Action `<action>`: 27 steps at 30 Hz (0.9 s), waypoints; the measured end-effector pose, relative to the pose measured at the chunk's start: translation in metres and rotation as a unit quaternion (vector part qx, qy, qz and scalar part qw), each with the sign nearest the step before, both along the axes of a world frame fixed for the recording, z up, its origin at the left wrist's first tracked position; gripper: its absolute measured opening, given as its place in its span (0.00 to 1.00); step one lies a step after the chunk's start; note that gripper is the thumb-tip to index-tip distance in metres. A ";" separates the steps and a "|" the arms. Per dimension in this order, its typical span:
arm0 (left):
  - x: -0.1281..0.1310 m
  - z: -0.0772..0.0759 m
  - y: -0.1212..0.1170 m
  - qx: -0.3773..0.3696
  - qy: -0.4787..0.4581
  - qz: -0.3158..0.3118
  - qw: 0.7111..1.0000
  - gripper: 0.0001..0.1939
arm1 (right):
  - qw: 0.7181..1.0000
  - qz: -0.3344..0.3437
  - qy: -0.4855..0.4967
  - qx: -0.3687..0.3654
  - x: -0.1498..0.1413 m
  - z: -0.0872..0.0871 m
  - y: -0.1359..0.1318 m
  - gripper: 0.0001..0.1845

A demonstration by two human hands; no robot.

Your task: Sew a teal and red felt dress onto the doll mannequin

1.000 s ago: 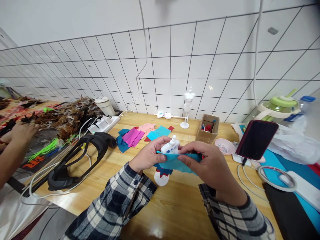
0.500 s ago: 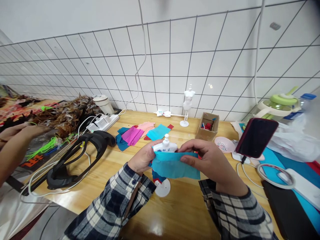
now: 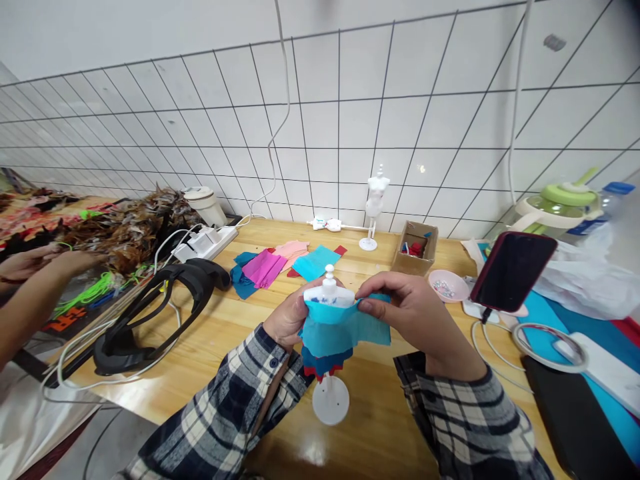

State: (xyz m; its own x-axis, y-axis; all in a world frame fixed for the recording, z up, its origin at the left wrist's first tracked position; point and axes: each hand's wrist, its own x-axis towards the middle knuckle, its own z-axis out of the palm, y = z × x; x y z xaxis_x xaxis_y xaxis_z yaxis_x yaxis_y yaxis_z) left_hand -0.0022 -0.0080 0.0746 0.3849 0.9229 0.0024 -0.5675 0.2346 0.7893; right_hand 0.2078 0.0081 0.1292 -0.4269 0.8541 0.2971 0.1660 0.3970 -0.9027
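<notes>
A small white mannequin (image 3: 329, 293) on a round white base (image 3: 331, 404) stands upright on the wooden table (image 3: 210, 333) in front of me. Layers of dark blue and red cloth hang below its waist. My left hand (image 3: 287, 319) and my right hand (image 3: 400, 310) both pinch a turquoise cloth piece (image 3: 345, 327) and hold it wrapped round the mannequin's chest. Both sleeves are plaid.
Cut cloth pieces (image 3: 280, 263) in pink, magenta and blue lie behind. A second white mannequin (image 3: 375, 200), a cardboard box (image 3: 415, 250), a pink dish (image 3: 447, 287), a phone on a stand (image 3: 513, 270), a black headset (image 3: 150, 313), a power strip (image 3: 205, 243) and feathers (image 3: 130, 223) surround. Another person's hand (image 3: 30, 263) is at left.
The mannequin went from tilted to upright and its base now shows lower. The turquoise cloth, earlier held flat across the front, is now wrapped round the chest. The view tilted down slightly.
</notes>
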 end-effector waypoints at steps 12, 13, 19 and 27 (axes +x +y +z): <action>0.008 0.011 0.000 -0.027 0.026 0.002 0.999 0.33 | 0.999 -0.030 -0.009 0.039 0.013 0.000 0.004 0.06; 0.009 0.011 0.000 -0.029 0.026 0.006 0.999 0.33 | 0.999 -0.023 -0.018 0.039 0.013 0.000 0.004 0.06; 0.003 -0.006 -0.002 -0.043 0.031 0.039 0.998 0.31 | 0.999 0.014 -0.018 0.025 0.008 0.004 0.000 0.04; 0.008 -0.015 -0.004 -0.011 0.019 -0.108 0.994 0.29 | 0.993 0.111 0.020 0.037 0.004 0.005 -0.005 0.05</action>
State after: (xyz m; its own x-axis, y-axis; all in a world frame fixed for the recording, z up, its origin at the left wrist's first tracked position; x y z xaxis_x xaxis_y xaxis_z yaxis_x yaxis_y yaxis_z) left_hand 0.0054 -0.0121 0.0599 0.5730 0.8188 -0.0345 -0.4720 0.3641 0.8029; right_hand 0.2117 0.0028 0.1342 -0.5886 0.7157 0.3759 0.0324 0.4855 -0.8736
